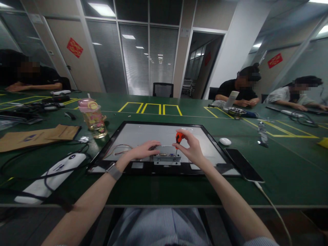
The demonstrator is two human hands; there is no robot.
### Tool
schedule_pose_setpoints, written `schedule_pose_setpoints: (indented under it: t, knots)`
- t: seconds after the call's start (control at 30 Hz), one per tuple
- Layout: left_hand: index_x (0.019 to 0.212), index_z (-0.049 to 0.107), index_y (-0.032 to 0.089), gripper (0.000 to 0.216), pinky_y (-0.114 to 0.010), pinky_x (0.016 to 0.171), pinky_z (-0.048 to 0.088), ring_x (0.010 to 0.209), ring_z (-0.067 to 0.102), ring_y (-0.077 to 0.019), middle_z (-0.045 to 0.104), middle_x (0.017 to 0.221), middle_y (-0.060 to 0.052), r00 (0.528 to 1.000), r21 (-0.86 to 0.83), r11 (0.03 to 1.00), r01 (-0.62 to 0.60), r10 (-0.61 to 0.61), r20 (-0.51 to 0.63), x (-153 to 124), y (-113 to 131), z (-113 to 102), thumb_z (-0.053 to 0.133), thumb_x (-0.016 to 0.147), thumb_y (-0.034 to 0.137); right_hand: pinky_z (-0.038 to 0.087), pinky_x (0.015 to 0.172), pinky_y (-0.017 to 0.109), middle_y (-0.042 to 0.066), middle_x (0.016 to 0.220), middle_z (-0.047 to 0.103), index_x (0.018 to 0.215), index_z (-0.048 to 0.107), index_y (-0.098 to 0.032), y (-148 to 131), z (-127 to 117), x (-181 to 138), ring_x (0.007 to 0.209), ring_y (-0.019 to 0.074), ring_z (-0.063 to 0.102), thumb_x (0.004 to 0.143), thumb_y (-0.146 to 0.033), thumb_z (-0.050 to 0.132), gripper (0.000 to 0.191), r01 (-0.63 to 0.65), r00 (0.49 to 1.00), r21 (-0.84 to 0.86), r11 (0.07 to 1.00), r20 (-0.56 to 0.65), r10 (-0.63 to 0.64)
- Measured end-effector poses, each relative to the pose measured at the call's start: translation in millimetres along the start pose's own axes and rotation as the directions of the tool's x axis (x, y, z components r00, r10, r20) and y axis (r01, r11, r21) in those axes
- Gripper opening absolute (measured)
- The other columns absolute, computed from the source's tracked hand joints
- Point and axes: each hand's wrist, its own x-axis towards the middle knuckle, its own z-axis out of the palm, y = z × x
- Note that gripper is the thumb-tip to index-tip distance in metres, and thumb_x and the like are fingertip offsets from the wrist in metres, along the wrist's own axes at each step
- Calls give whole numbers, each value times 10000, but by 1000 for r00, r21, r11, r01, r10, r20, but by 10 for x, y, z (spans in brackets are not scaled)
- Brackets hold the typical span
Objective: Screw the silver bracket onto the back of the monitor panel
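1. Apparently, the screwdriver (179, 137) is being worked at the right end of the bracket (166, 159), which is being borne by the panel (143, 133).
2. Its handle is being pinched by the right hand (192, 148).
3. The left hand (147, 149) is being held loosely curled at the bracket's left; any grip cannot be told.
4. Steady, upright turning is probably being called for.

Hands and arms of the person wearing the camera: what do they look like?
Both hands are bare, with no gloves. The left hand has a grey-banded watch on its wrist; the right hand has nothing on its wrist. The forearms are bare too, and a bluish-grey striped sleeve shows below.
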Motion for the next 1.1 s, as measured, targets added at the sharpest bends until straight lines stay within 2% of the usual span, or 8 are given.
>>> schedule_pose_setpoints:
  t: [0.17, 0.3, 0.5, 0.63, 0.8, 0.87, 0.97, 1.1]
  knots:
    - [1323, 423, 226, 601, -364, 1116, 208, 1335, 309, -223, 360, 1449, -51, 1000, 6, 1000, 11, -11, 9, 12, -9, 7, 424, 850, 597, 520, 817, 377, 73, 1030, 609, 1251, 448, -263, 5, -6, -8, 874, 193, 611, 797, -197, 623, 491, -82, 996, 123, 989, 50, 76]
    - [1315, 433, 212, 578, -350, 1115, 213, 1327, 325, -219, 376, 1440, -54, 1000, 22, 1000, -1, 1, -2, 13, 1, 11, 427, 862, 571, 519, 850, 379, 87, 1080, 594, 1292, 371, -253, -43, -21, 0, 858, 170, 635, 829, -164, 554, 505, -147, 985, 265, 953, 127, 117]
    - [1323, 423, 210, 584, -346, 1117, 214, 1333, 315, -217, 377, 1439, -56, 1000, 28, 999, -15, 15, -2, 6, 12, 7, 411, 869, 575, 505, 816, 382, 51, 945, 578, 1133, 517, -247, 4, -92, 37, 815, 183, 580, 761, -241, 673, 404, -141, 990, 67, 988, 42, 138]
    - [1325, 422, 215, 590, -346, 1120, 207, 1335, 311, -215, 375, 1440, -54, 1000, 26, 1000, -14, 13, 4, 9, 4, 1, 408, 865, 585, 516, 800, 377, 35, 881, 587, 1141, 505, -243, 69, -118, 50, 780, 174, 588, 754, -233, 679, 425, -187, 982, 132, 973, 52, 182]
    - [1322, 427, 221, 592, -345, 1116, 212, 1331, 319, -219, 378, 1439, -52, 1000, 27, 1000, -9, 9, 0, -4, 34, -11, 394, 865, 596, 528, 833, 374, 61, 957, 604, 1190, 449, -235, 46, -150, 61, 914, 186, 614, 788, -192, 615, 438, -233, 968, 277, 932, 156, 195]
    - [1321, 428, 214, 593, -343, 1114, 215, 1331, 317, -222, 378, 1439, -53, 1000, 22, 1000, -7, 7, 4, -10, 50, -16, 396, 866, 592, 533, 827, 376, 70, 987, 596, 1206, 426, -232, 21, -161, 65, 890, 176, 618, 808, -191, 581, 429, -234, 964, 288, 929, 194, 183]
    - [1325, 424, 207, 598, -340, 1113, 217, 1330, 317, -224, 373, 1442, -55, 1000, 19, 1000, -3, 3, 9, -13, 58, -19, 400, 865, 588, 520, 845, 391, 72, 1021, 581, 1223, 405, -236, -1, -163, 66, 862, 170, 611, 820, -195, 566, 436, -208, 964, 229, 951, 215, 159]
    - [1326, 419, 232, 587, -356, 1112, 215, 1328, 320, -227, 364, 1447, -50, 1000, 22, 1000, -2, 2, 9, -14, 49, -18, 397, 864, 594, 521, 797, 372, 52, 958, 573, 1155, 476, -239, 31, -143, 59, 801, 171, 581, 780, -258, 642, 411, -190, 975, 90, 978, 137, 177]
